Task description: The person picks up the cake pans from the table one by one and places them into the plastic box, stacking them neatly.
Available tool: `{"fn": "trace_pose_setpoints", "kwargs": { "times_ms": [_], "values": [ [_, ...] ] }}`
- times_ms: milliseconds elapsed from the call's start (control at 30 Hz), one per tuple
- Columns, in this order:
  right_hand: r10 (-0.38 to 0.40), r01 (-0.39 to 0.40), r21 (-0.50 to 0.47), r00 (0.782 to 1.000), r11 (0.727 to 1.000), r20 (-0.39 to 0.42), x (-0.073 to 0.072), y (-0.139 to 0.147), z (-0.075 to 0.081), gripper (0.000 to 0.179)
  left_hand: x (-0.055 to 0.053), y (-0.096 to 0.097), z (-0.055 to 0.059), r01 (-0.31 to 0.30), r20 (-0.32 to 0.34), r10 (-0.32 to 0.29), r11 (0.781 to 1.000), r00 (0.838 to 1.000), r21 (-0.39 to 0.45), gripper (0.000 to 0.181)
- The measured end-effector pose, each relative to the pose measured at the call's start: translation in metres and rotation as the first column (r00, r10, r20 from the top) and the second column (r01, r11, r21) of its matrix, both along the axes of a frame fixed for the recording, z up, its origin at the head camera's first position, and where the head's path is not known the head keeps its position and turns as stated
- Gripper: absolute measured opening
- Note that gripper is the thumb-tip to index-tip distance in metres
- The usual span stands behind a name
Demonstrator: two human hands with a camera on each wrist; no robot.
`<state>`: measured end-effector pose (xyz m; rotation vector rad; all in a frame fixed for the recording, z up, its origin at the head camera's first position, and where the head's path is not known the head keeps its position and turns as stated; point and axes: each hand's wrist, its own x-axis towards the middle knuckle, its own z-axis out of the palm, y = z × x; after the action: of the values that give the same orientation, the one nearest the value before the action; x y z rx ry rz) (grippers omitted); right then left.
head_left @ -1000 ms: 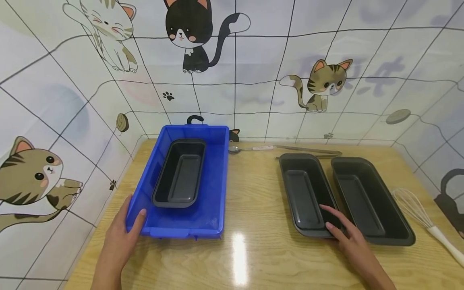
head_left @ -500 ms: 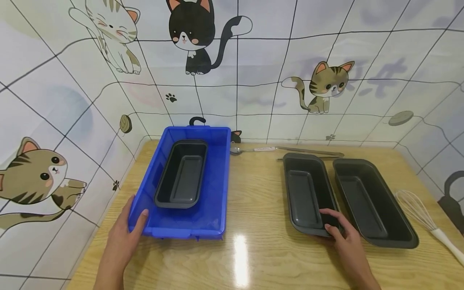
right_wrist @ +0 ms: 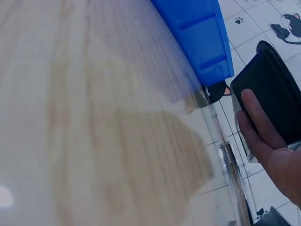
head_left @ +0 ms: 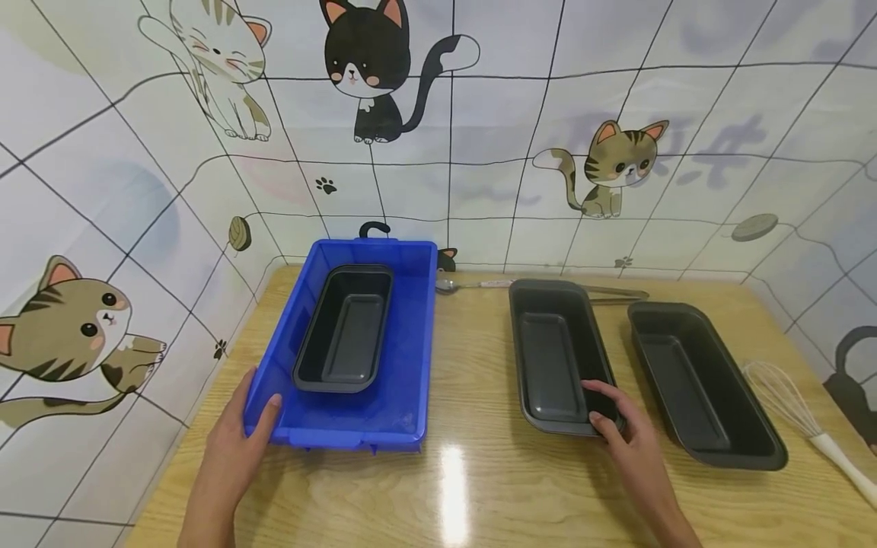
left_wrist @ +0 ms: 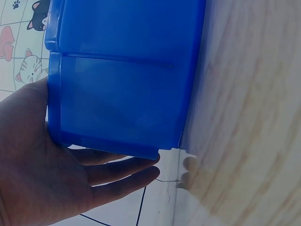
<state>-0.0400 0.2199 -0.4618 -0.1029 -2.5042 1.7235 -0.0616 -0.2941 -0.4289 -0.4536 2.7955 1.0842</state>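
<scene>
At the front left corner of a blue plastic tray (head_left: 404,342), my left hand (head_left: 229,449) grips the rim, thumb over the edge and fingers along the outside wall. A dark loaf pan (head_left: 349,335) lies inside that tray. My right hand (head_left: 633,457) holds a second dark loaf pan (head_left: 548,365) by its near right corner, thumb and a finger inside the rim. The right wrist view shows this loaf pan (right_wrist: 270,89) raised off the table, with fingers (right_wrist: 261,117) spread under it. A third, larger loaf pan (head_left: 699,388) stands to the right.
A white-handled whisk (head_left: 802,411) lies at the right edge of the wooden table (head_left: 473,396). Behind the held pan, a long-handled spoon (head_left: 473,285) and thin metal utensils (head_left: 617,292) lie near the back wall (head_left: 493,137), which is covered with cat drawings.
My right hand has taken hold of the smaller right-hand loaf pan, lifted it and moved it left, widening the gap to the larger pan. My left hand stays on the tray corner.
</scene>
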Motion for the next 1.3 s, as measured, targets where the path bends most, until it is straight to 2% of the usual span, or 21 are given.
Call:
{"fn": "trace_pose_setpoints", "kwargs": {
  "times_ms": [200,433,667,933,1167,1300],
  "values": [
    [0.066,-0.07,-0.118,0.997,0.991,-0.041,-0.005,-0.011,0.006,0.041,0.0,0.0,0.001,0.007,-0.005,-0.007,1.0,1.0,-0.001,0.083],
    [0.066,-0.068,-0.123,0.998,0.99,-0.022,-0.014,-0.027,0.022,0.04,0.0,0.0,0.0,0.009,-0.026,-0.009,1.0,1.0,0.001,0.083],
    [0.12,-0.139,-0.276,0.989,0.951,-0.085,-0.026,-0.044,0.038,0.041,0.001,0.0,0.001,0.01,-0.024,-0.01,1.0,1.0,0.002,0.082],
    [0.154,-0.18,-0.315,0.982,0.932,-0.105,-0.032,-0.06,0.044,0.047,0.0,-0.002,0.001,0.006,-0.015,-0.006,1.0,1.0,0.001,0.082],
    [0.166,-0.187,-0.294,0.982,0.937,-0.094,-0.037,-0.076,0.05,0.049,0.0,-0.002,0.0,0.007,-0.021,-0.007,1.0,1.0,0.005,0.082],
    [0.187,-0.21,-0.323,0.977,0.923,-0.103,-0.04,-0.088,0.055,0.051,-0.001,-0.001,-0.001,0.009,-0.025,-0.008,1.0,1.0,0.008,0.082]
  ]
}}
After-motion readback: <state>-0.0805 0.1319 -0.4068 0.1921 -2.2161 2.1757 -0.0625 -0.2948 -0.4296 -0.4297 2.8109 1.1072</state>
